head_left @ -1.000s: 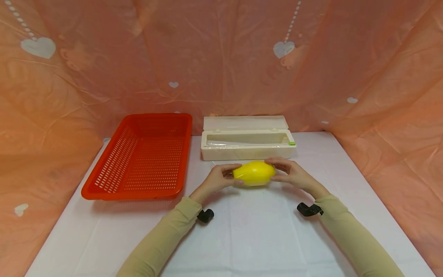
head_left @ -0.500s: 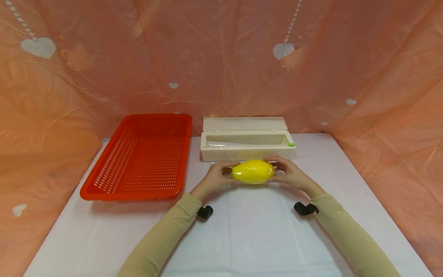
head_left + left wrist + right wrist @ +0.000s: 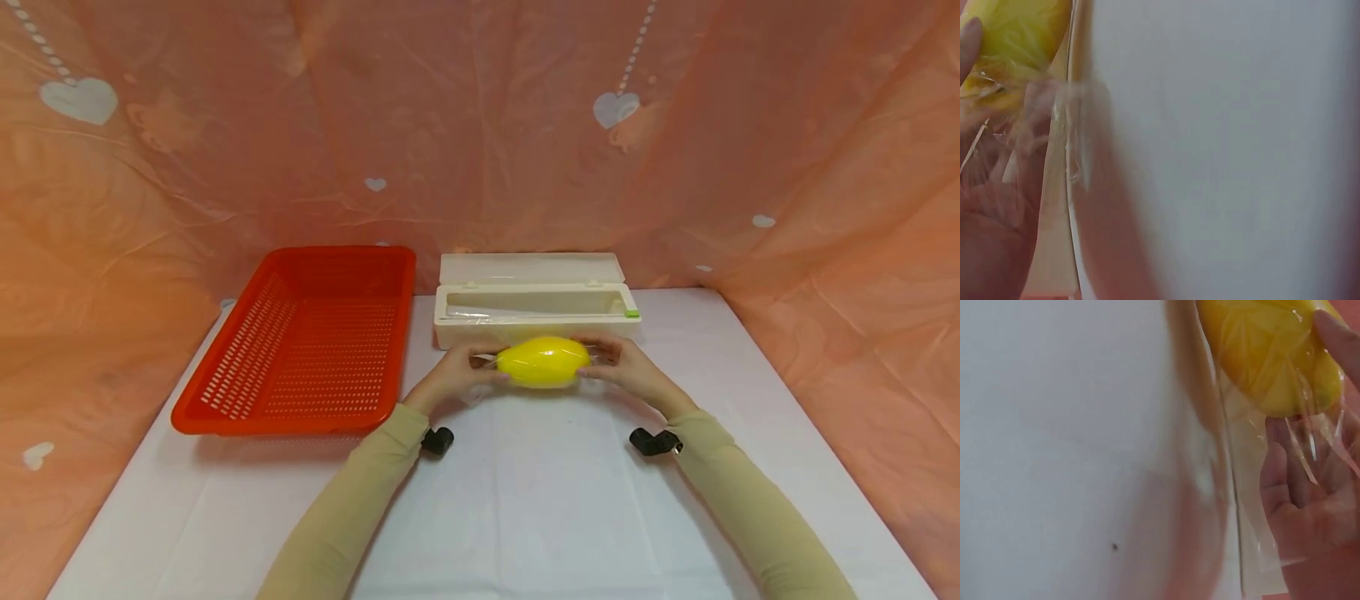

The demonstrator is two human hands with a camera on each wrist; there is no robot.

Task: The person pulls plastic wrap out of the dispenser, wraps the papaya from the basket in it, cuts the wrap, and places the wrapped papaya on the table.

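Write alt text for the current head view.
A person's left hand and right hand hold a film-covered yellow object over a white table. Behind it stands an open cream box; a red perforated basket sits to the left.

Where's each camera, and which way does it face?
Head: on the head, facing forward and down at the yellow object; left hand, right hand, sleeves show.
Left wrist: worn there, facing clear film; left hand shows.
Right wrist: worn there, facing the yellow object; right hand shows.
Wrist views share the yellow object and tabletop.
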